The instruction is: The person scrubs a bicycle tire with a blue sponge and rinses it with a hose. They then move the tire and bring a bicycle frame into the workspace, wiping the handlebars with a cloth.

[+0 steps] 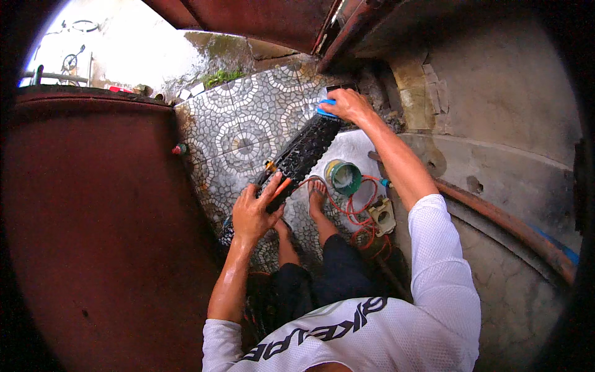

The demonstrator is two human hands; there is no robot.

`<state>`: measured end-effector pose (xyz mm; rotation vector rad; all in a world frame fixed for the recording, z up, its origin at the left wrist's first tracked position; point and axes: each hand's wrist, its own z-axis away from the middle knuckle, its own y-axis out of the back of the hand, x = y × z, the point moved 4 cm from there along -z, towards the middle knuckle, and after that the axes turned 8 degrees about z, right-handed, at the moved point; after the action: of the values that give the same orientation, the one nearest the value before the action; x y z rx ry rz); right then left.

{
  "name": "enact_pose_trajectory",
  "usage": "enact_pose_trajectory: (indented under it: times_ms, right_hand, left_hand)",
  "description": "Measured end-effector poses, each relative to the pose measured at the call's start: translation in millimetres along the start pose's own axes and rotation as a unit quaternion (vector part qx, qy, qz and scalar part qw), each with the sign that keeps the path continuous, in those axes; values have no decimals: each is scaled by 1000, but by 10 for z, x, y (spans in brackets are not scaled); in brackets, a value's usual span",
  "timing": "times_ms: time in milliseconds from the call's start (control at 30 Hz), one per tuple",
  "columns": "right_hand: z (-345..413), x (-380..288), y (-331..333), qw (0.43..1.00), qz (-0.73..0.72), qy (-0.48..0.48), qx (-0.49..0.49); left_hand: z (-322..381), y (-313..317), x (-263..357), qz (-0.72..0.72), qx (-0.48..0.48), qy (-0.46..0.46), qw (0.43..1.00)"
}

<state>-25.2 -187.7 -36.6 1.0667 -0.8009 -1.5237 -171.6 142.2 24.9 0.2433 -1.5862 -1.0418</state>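
Observation:
A long black object (304, 148), wet and flecked with suds, slants across the view in front of me. I cannot tell exactly what it is. My left hand (253, 209) grips it near its lower end, thumb and index finger spread along it. An orange strip (281, 187) shows beside that index finger, and a small yellow-orange fitting (270, 165) sits on the object's left edge. At the upper end, my right hand (348, 106) holds a blue scrub brush (327, 108) against the black surface. The brush's bristles are mostly hidden.
A green bucket (347, 178) with whitish foamy content stands beside my right foot. An orange hose (355, 211) coils near a beige plastic part (382, 216). Dark red metal panels (93, 209) rise at left; a concrete wall (502, 93) is at right. Patterned tiles (241, 139) cover the floor.

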Motion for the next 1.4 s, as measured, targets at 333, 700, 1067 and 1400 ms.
enact_pose_trajectory:
  times_ms: [333,700,1067,1400]
  right_hand:
    - [539,-1147,138,989,-58,40,131]
    - [130,-254,218,986,-46,-75,145]
    - [19,327,304,984,-38,-128,119]
    - [710,-1035,323,997,43,17,63]
  left_hand:
    - [-371,110,102,30,-4,34,999]
    - [-145,111,-328,66,51,-25,996]
    - [215,-117,-636,45,93,-102,989]
    - [-155,-237,-17,-26,96,-16,995]
